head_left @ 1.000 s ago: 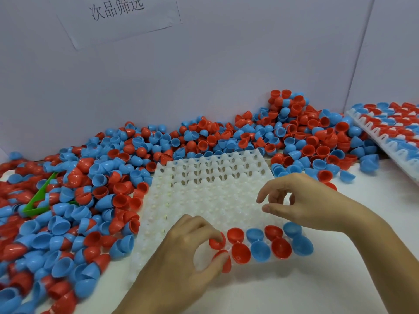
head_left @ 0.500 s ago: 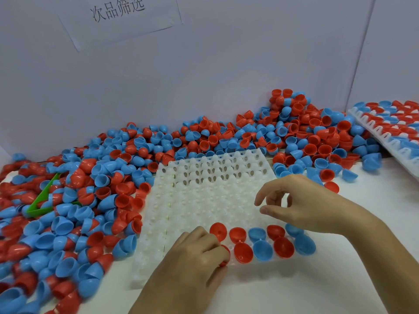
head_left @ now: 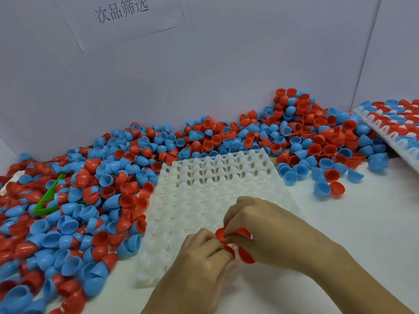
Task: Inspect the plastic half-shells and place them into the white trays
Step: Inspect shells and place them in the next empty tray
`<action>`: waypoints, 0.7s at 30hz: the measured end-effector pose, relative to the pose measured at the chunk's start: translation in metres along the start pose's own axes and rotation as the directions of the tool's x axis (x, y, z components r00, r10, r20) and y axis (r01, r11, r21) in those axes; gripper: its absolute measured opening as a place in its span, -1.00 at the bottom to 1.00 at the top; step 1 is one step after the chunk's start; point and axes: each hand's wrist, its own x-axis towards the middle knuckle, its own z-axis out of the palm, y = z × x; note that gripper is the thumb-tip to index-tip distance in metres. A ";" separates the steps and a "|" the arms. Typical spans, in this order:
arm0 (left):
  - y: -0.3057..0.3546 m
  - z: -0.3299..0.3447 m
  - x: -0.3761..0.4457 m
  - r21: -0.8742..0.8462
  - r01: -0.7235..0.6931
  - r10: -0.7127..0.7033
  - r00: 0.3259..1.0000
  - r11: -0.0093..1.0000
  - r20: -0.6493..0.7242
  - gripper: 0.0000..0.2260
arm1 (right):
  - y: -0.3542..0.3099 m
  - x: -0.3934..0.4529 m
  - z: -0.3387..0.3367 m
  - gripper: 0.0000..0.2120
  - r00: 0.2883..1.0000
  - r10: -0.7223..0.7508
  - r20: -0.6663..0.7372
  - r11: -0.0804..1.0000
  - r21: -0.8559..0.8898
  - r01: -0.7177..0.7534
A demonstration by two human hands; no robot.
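Note:
A white tray (head_left: 217,184) with rows of pegs lies in the middle of the table. Both hands meet over its near right corner. My left hand (head_left: 199,264) curls its fingers round a red half-shell (head_left: 230,250) at the near edge. My right hand (head_left: 260,227) pinches another red half-shell (head_left: 221,234) beside it and covers the shells set on the tray; a red one (head_left: 246,257) shows under the palm. A big heap of red and blue half-shells (head_left: 90,189) spreads along the left and back.
A second white tray (head_left: 394,137), filled with red and blue shells, leans at the far right. A green scoop (head_left: 49,198) lies in the left heap. A grey partition with a paper sign (head_left: 122,12) stands behind. Bare white table lies at the near right.
My right hand came down and left from above the tray's right side to join the left hand, pinching a red shell. The blue shells in the near row are now hidden under it.

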 end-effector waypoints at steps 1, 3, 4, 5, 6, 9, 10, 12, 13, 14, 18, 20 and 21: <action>0.000 0.001 -0.001 -0.029 0.024 -0.025 0.999 0.999 -0.027 -0.76 | 0.000 0.000 0.000 -0.80 1.000 -0.002 0.001 1.000 -0.010 0.002; 0.000 0.002 -0.002 -0.143 0.112 -0.121 0.991 0.983 -0.060 -0.83 | -0.001 0.000 0.001 -0.80 1.000 -0.015 0.006 0.999 -0.036 0.015; 0.000 0.002 -0.004 -0.189 0.148 -0.163 0.985 0.971 -0.064 -0.89 | -0.002 0.000 0.001 -0.80 1.000 -0.027 0.006 0.998 -0.053 0.027; 0.000 0.001 -0.005 -0.221 0.180 -0.198 0.978 0.959 -0.061 -0.94 | -0.002 0.001 0.001 -0.80 0.999 -0.037 0.003 0.997 -0.066 0.037; 0.000 0.000 -0.005 -0.243 0.213 -0.232 0.971 0.946 -0.051 -0.94 | -0.002 0.001 0.002 -0.79 0.999 -0.040 0.002 0.997 -0.073 0.040; 0.001 0.000 -0.007 -0.272 0.272 -0.291 0.956 0.923 -0.031 -0.90 | -0.002 0.001 0.002 -0.80 1.000 -0.030 0.001 0.997 -0.073 0.030; 0.002 0.000 -0.007 -0.278 0.277 -0.297 0.954 0.920 -0.031 -0.90 | -0.001 0.000 0.002 -0.81 1.000 -0.024 -0.002 0.997 -0.070 0.023; 0.004 -0.001 -0.006 -0.292 0.274 -0.296 0.954 0.916 -0.033 -0.90 | 0.000 0.000 0.001 -0.83 1.000 -0.010 -0.015 0.998 -0.063 0.009; 0.004 -0.001 -0.006 -0.295 0.270 -0.293 0.955 0.917 -0.037 -0.88 | 0.000 -0.001 0.000 -0.83 1.000 -0.003 -0.023 0.998 -0.059 0.002; 0.004 -0.002 -0.005 -0.295 0.267 -0.291 0.956 0.918 -0.041 -0.86 | 0.000 -0.001 0.000 -0.82 0.999 0.001 -0.032 0.999 -0.054 -0.003; 0.001 -0.003 -0.003 -0.282 0.243 -0.271 0.960 0.928 -0.064 -0.85 | 0.001 0.000 -0.002 -0.81 0.998 -0.012 -0.055 0.999 -0.041 0.010; -0.001 -0.005 -0.003 -0.270 0.229 -0.258 0.963 0.935 -0.078 -0.83 | 0.002 0.000 -0.001 -0.81 0.998 -0.023 -0.057 0.999 -0.040 0.020; -0.003 -0.006 -0.002 -0.259 0.226 -0.256 0.963 0.939 -0.086 -0.83 | 0.003 0.000 -0.001 -0.81 0.998 -0.026 -0.057 0.999 -0.033 0.024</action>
